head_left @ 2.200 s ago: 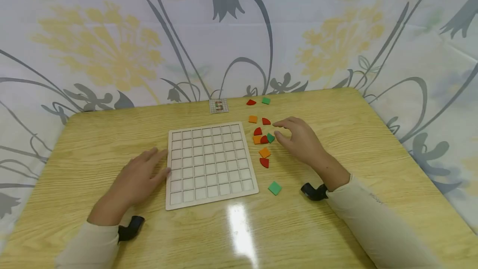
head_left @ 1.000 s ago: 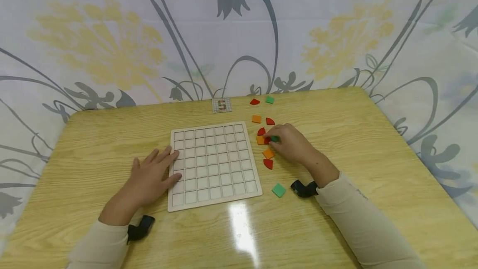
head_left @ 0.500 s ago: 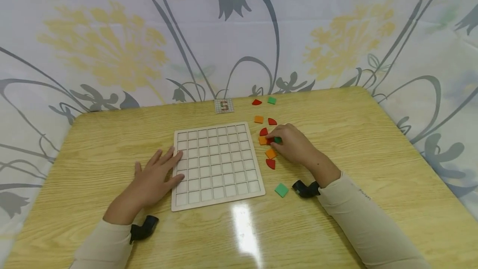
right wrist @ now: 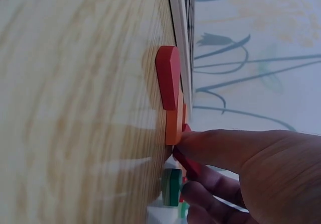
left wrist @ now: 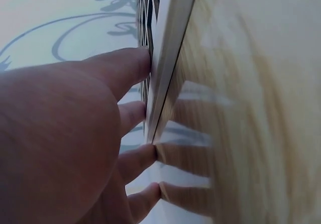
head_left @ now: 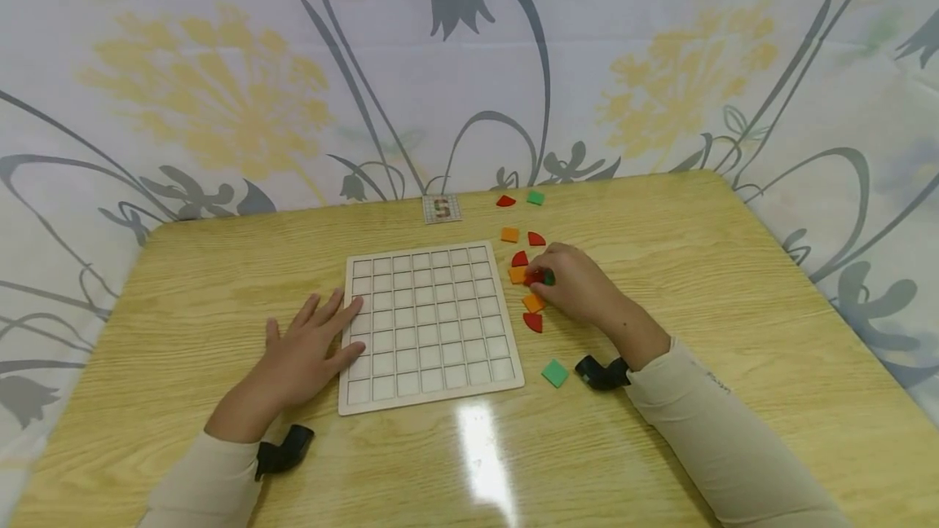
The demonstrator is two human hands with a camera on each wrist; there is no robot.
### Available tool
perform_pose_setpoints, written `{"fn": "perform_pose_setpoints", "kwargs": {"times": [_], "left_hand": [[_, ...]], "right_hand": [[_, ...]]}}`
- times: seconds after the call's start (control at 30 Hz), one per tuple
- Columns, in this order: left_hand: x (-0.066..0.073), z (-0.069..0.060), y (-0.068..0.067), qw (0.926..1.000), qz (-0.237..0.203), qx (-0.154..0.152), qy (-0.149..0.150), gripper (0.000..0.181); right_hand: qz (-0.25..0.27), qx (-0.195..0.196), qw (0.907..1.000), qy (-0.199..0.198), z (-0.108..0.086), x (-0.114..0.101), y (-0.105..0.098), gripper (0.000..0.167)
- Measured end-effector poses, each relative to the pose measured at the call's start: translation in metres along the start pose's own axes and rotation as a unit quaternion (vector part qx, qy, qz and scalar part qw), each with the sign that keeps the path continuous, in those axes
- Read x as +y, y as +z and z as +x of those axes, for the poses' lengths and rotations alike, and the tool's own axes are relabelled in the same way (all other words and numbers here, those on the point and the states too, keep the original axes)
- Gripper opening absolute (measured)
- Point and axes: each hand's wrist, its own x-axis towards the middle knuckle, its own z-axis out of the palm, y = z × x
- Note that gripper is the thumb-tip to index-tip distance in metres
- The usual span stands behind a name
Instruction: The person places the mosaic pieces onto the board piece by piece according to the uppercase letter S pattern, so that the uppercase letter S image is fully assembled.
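The left hand (head_left: 304, 355) lies spread at the left side of a pale wooden grid board (head_left: 404, 317). Its thumb and index fingertip touch the board's frame, and other fingertips rest on the table, as the left wrist view shows. The right hand (head_left: 578, 283) pinches a red quarter-circle tile (right wrist: 186, 162) between thumb and fingers; the tile is tilted, its edge off the table. A green tile (right wrist: 172, 187) lies just under the curled fingers. Beside the fingertips sits an orange square tile (head_left: 517, 275), with another red quarter-circle tile (head_left: 520, 258) right behind it.
Loose tiles line the board's right side: an orange square (head_left: 532, 303), a red quarter circle (head_left: 533, 323) and a green square (head_left: 555, 373) nearer. Farther back are more red, orange and green tiles. A small pattern card (head_left: 443, 209) lies at the table's back edge, before a floral cloth.
The right hand has come in from the right, closed its fingertips on the red quarter-circle tile and begun tilting it. The left hand has slid onto the board's left edge.
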Motion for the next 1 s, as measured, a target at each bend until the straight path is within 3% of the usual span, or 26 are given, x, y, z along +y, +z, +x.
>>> {"fn": "perform_pose_setpoints", "kwargs": {"times": [0.4, 0.6, 0.87, 1.0], "left_hand": [[0.004, -0.003, 0.002, 1.0000, 0.003, -0.004, -0.005, 0.068], [0.005, -0.001, 0.002, 0.9998, 0.009, -0.017, -0.009, 0.080], [0.005, -0.001, 0.000, 0.9996, 0.017, -0.020, -0.012, 0.087], [0.005, -0.001, 0.001, 0.9995, 0.020, -0.020, -0.015, 0.088]], "right_hand": [[0.022, -0.010, 0.9997, -0.003, 0.001, -0.003, 0.000, 0.006], [0.021, -0.012, 0.9997, 0.001, 0.001, -0.003, -0.003, 0.006], [0.011, 0.039, 0.9992, 0.002, -0.002, -0.010, -0.010, 0.007], [0.032, 0.052, 0.9981, 0.002, -0.003, -0.014, -0.012, 0.007]]}}
